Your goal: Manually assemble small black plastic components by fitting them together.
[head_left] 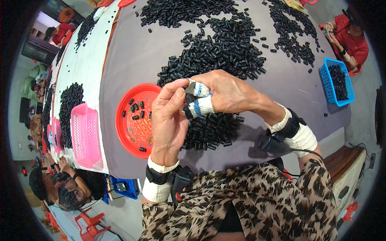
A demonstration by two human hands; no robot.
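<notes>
Both my hands meet above the table. My left hand [169,114] is closed, its thumb and forefinger pinching a small black cylindrical piece, mostly hidden by the fingers. My right hand [231,93] is closed too, fingers curled against the left fingertips. White finger wraps [201,107] with blue marks cover its fingers. At its thumb, a small grey flat piece like a blade [190,88] touches the spot where the hands meet. Beneath and beyond the hands lie heaps of small black cylindrical pieces [217,50]. Left of my left hand, a red round tray [122,136] holds several such pieces.
A pink basket [85,136] stands at the left on a white-covered table. At the far right, a blue basket [350,98] holds black pieces. People sit at the right, lower left and far left. Black devices [181,176] with cables are strapped to my wrists.
</notes>
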